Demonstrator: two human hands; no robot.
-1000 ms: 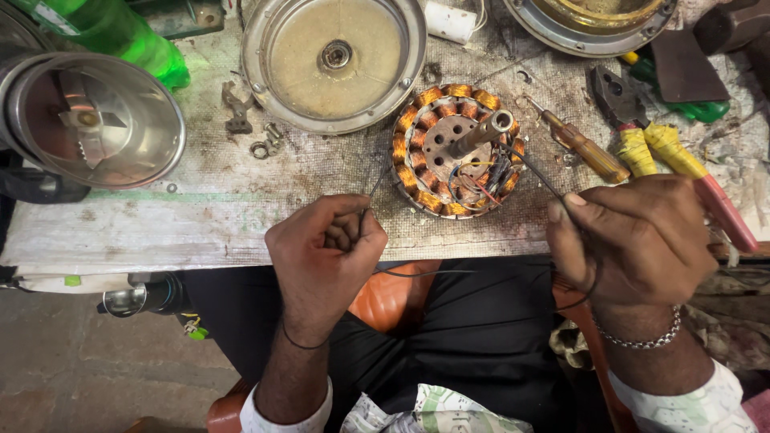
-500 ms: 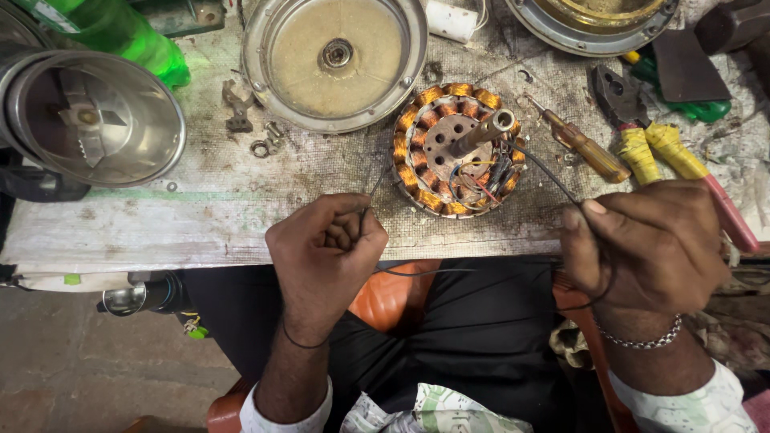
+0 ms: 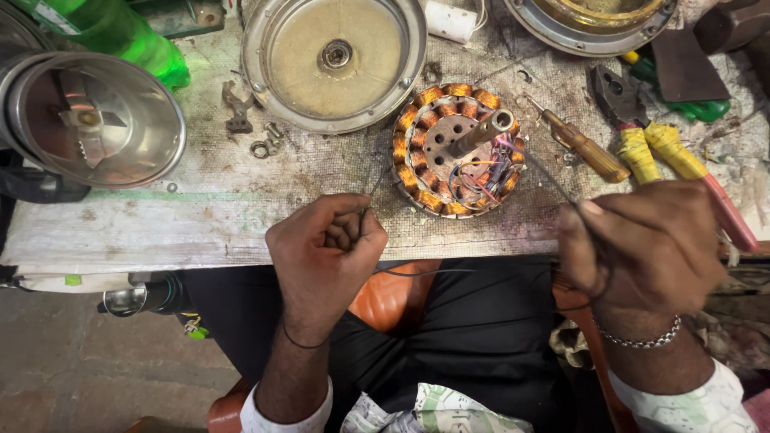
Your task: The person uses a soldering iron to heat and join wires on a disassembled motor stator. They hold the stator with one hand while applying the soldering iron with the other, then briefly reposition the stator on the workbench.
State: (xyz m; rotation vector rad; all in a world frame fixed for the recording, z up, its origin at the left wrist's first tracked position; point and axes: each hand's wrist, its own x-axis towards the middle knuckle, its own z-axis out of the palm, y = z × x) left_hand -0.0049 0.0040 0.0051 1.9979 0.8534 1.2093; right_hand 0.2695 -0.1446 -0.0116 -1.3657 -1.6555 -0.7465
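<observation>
Left hand [image 3: 325, 252] fisting, right hand [image 3: 642, 248] pinching thin wire [image 3: 553, 178] from motor winding [image 3: 457, 151]; likely light, springy, snappable; gripping near ends.

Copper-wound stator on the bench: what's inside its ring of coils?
Inside the stator, a perforated metal core carries a tilted steel shaft, with red, blue and purple wire leads bunched beside it. Whatever lies beneath that tangle is covered.
</observation>
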